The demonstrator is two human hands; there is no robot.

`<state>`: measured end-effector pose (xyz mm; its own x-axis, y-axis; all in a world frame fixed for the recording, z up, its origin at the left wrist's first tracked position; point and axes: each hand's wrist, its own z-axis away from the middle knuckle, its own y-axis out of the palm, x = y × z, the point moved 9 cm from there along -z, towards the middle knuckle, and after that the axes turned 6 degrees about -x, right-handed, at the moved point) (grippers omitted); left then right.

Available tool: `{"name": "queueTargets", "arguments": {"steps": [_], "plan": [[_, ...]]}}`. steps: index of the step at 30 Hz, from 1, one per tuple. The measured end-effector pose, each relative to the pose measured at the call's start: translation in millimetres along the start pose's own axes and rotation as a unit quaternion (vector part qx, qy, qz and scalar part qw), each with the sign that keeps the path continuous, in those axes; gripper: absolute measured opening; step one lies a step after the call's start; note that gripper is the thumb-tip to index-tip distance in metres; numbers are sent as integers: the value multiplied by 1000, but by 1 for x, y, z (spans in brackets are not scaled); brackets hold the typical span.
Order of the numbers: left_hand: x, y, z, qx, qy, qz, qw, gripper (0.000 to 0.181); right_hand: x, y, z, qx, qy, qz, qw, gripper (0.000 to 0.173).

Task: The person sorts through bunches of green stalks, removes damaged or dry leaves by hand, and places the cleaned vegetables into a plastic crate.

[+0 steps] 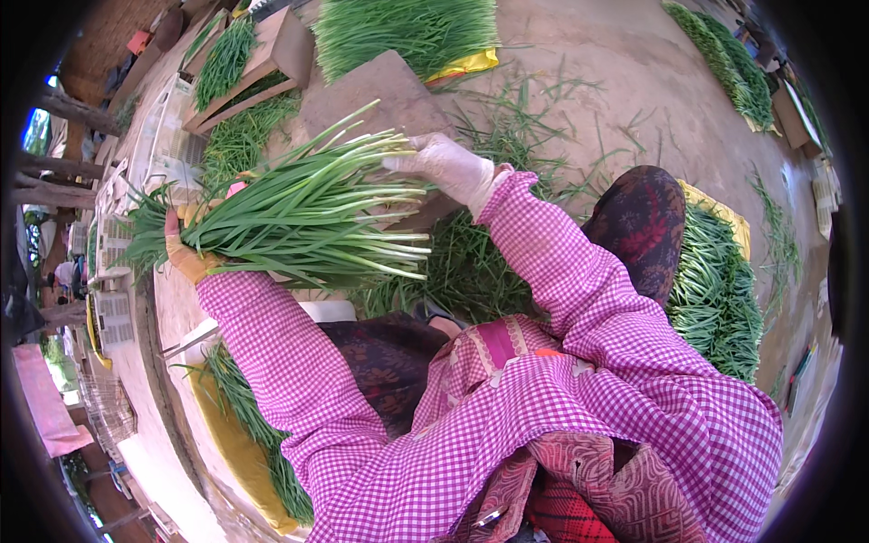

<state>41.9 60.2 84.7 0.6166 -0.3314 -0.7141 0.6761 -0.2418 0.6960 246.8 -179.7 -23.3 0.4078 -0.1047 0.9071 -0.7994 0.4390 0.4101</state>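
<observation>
A loose bunch of garlic chives point(305, 197) lies across my front, its white stem ends fanned out to the right. My left hand point(190, 248), in a yellowish glove with bare fingertips, grips the bunch by its leafy end. At the upper stem ends is my right hand point(451, 166) in a whitish glove, its fingers bent onto a few stems; the fingertips are partly hidden. A flat brown slab point(377, 91) sits just beyond the bunch. Loose green leaves point(468, 265) are heaped on the ground beneath my hands.
A large stack of chives point(407, 34) rests on yellow sheeting ahead. More chives point(713, 298) lie at my right, and others point(261, 434) at my left. A wooden stand point(271, 47) bears a bunch at the upper left. Plastic crates point(114, 319) line the left side.
</observation>
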Motion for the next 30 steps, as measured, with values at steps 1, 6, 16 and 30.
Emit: {"name": "queueTargets", "arguments": {"steps": [1, 6, 16, 30], "plan": [[-2, -3, -4, 19, -4, -6, 1000, 29, -4, 13, 0, 29, 20, -31, 999, 39], [0, 2, -4, 41, 3, -26, 999, 27, -15, 23, 9, -28, 42, -218, 975, 27], [-35, -43, -29, 67, -14, 37, 997, 27, -6, -89, 28, -151, -21, 8, 988, 20], [-37, -90, -58, -93, 67, -13, 993, 23, 11, -22, 30, -40, -26, 61, 997, 29]]}}
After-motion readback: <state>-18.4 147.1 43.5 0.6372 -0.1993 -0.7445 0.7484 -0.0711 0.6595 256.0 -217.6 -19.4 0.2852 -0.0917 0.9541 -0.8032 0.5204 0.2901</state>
